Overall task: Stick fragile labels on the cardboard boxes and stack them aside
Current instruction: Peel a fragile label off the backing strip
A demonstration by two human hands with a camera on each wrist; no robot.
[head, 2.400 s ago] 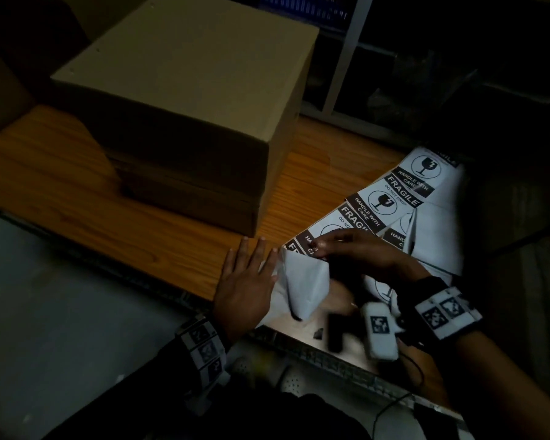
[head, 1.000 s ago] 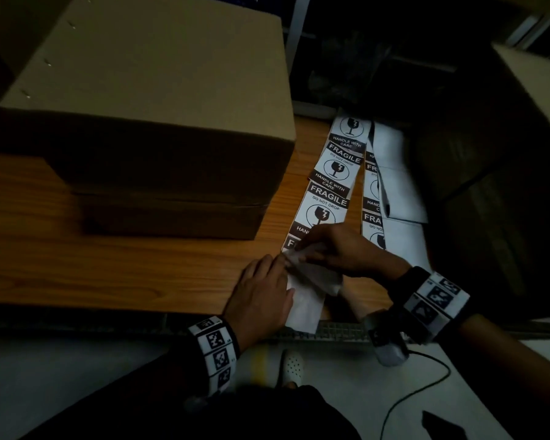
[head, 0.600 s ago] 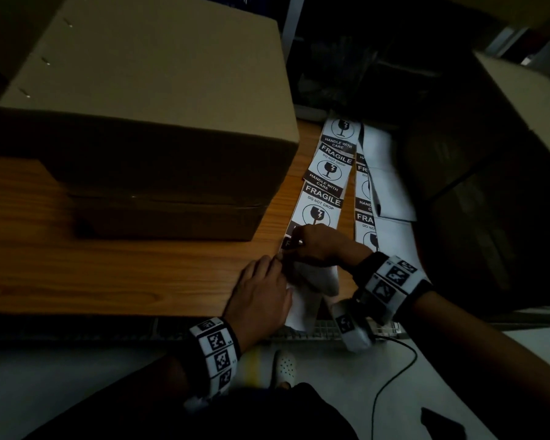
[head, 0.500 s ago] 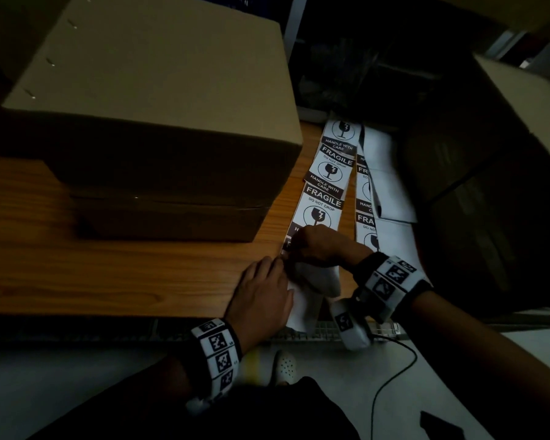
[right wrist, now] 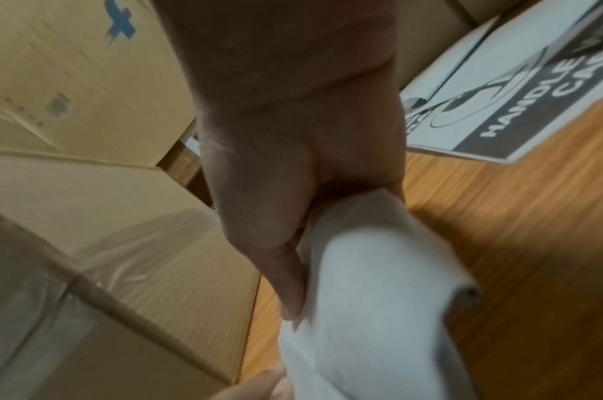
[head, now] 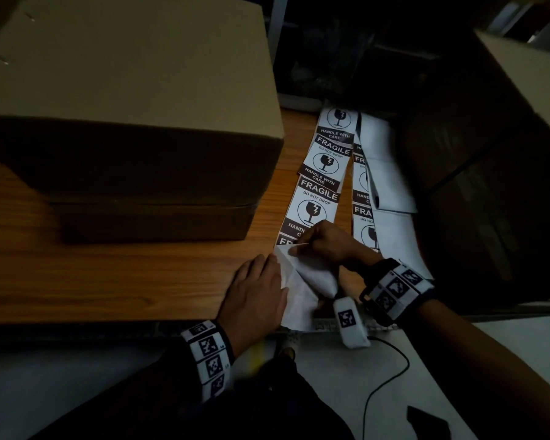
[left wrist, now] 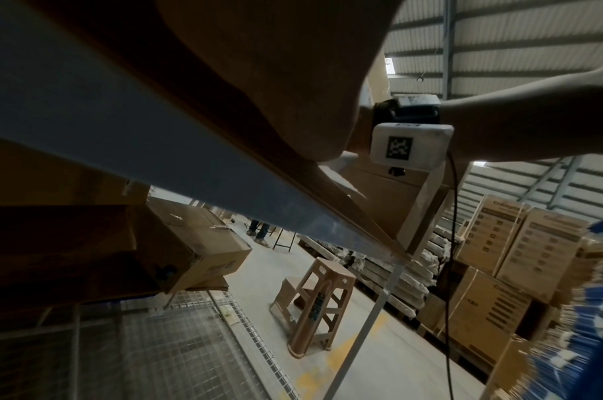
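Label strip, black-and-white FRAGILE stickers, ran toward twelve o'clock; my right hand pinched its near end, left hand flat alongside.

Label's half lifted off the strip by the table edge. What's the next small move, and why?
Probably keep peeling toward the body. The right hand pinches the label at its corner, curled back white side up, while the left hand lies flat on the backing strip beside it. The box sits close by on the left, with no label showing on its visible faces.
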